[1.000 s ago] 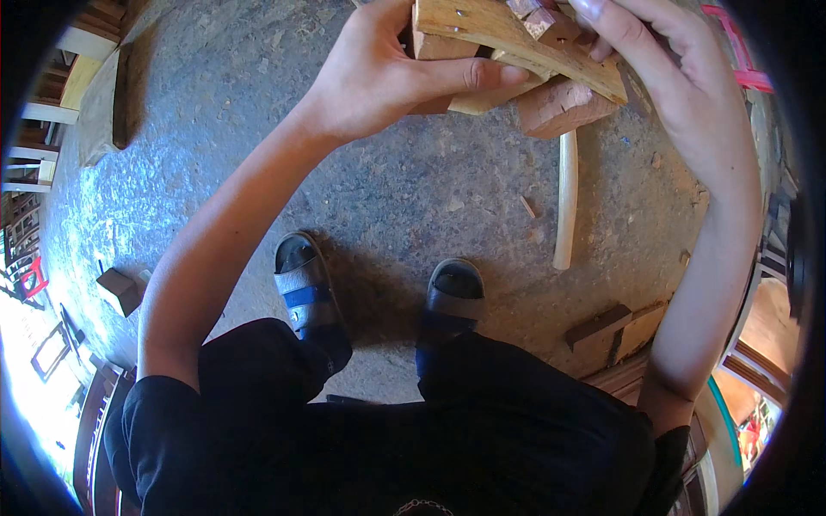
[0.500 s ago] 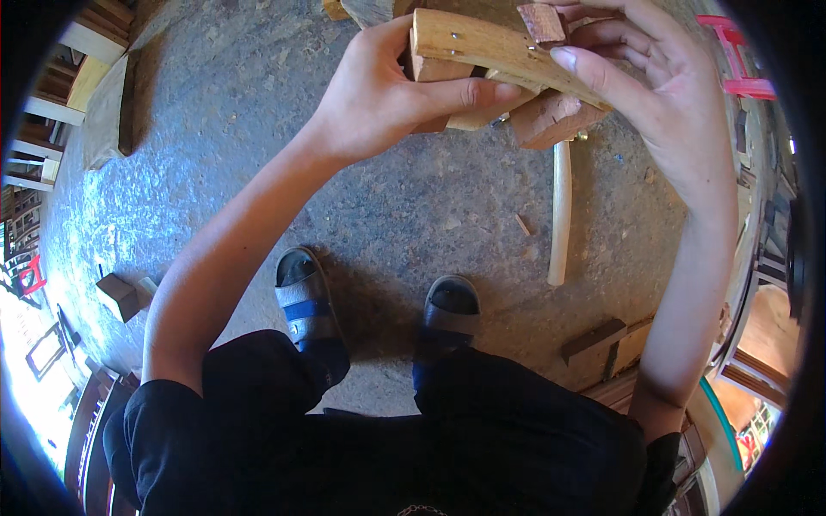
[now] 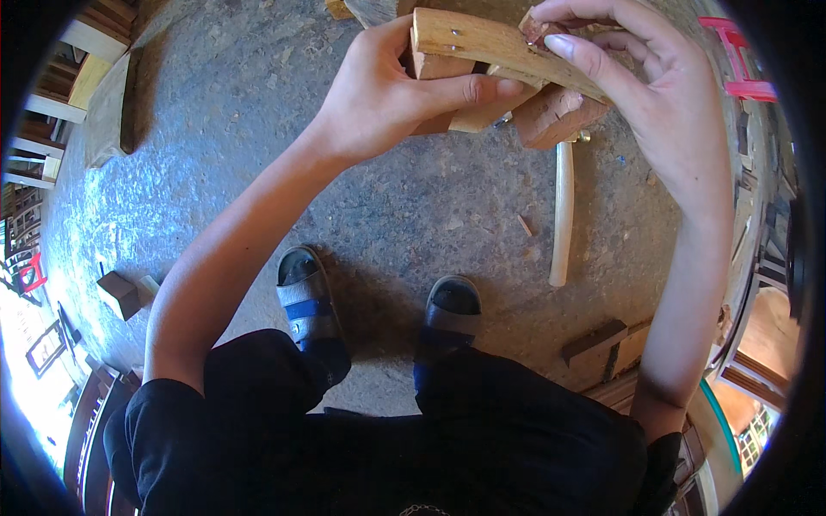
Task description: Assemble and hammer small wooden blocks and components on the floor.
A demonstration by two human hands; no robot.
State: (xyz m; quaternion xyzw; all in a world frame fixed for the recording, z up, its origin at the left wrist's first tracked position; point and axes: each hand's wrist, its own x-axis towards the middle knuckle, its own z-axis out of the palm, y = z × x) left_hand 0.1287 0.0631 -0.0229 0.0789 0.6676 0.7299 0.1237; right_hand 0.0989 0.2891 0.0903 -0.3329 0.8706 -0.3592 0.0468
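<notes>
A pale curved wooden piece [image 3: 490, 49] with small metal nails or screws in its face lies across other wood blocks at the top. My left hand [image 3: 387, 86] is closed round its left part, the thumb stretched along the lower side. Between the thumb and fingertips of my right hand [image 3: 637, 73] is a small reddish-brown wood block [image 3: 539, 28], touching or just above the curved piece. Under the curved piece sits a larger reddish wood block [image 3: 557, 116]. Beneath that, a hammer with a pale wooden handle [image 3: 562, 215] shows, its head mostly hidden.
My sandalled feet stand on the worn concrete floor [image 3: 387, 215]. A small wood chip [image 3: 525, 225] lies nearby. Dark wood offcuts [image 3: 594, 342] are at lower right, a brown block [image 3: 119, 294] at left. Stacked timber lines the left edge; a red plastic stool [image 3: 736, 60] stands at upper right.
My right hand has turned the small wood block and shifted it slightly left and down against the curved piece. The left hand keeps its hold, almost unmoved.
</notes>
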